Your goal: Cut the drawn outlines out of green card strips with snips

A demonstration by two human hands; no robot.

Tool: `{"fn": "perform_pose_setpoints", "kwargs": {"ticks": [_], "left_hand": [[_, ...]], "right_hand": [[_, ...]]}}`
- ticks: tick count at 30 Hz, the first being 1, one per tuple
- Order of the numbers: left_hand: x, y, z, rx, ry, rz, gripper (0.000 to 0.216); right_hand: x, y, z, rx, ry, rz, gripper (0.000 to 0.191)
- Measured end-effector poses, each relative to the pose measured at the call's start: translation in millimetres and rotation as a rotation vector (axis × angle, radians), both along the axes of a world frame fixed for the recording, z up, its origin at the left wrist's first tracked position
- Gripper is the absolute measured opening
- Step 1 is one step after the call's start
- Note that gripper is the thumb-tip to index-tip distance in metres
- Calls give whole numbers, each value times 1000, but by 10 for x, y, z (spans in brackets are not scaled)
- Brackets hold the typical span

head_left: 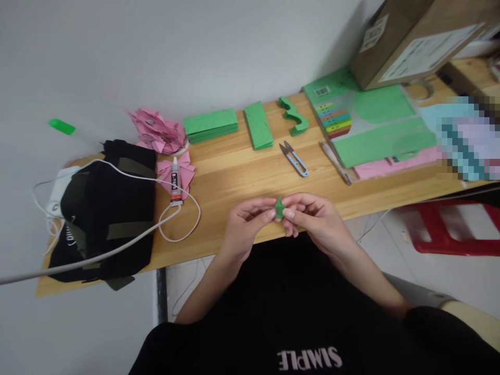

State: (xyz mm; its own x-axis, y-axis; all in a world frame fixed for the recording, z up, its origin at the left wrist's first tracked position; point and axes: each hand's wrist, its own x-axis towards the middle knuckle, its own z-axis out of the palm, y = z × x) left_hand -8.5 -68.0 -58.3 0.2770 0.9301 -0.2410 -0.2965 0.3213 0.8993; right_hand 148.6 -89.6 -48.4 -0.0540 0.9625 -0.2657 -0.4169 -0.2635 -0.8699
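Observation:
A small green paper piece, pointed at its top, is pinched between the fingertips of both hands above the table's front edge. My left hand grips its left side with thumb and fingers. From the other side my right hand holds it the same way, the lower fingers curled beneath. Beyond the hands lie blue-handled thread snips, blades pointing away. Farther back are a folded green paper strip, a stack of green paper strips and a wavy cut green paper piece.
Pink paper pieces and a glue tube lie left, beside a black bag crossed by white cables. At right are a pen, a pack of coloured paper and a cardboard box. A red stool stands below.

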Motion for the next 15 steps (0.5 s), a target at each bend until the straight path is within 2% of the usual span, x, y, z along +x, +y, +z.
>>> {"fn": "perform_pose_setpoints", "kwargs": {"ticks": [4,7,11,15], "left_hand": [[87,12,-81,47,103,-7,17],[311,94,-142,147,206,-83,16],[861,357,-139,378,396,-292,14],[1500,724,-83,707,661,-495,9]], "right_hand": [[10,-16,-74,8,-93,-140,27],[121,-20,-168,27,-196,-309,26],[509,-36,-249,43,-329,-609,22],[1014,-118,-239,-8,-414,-931,27]]}}
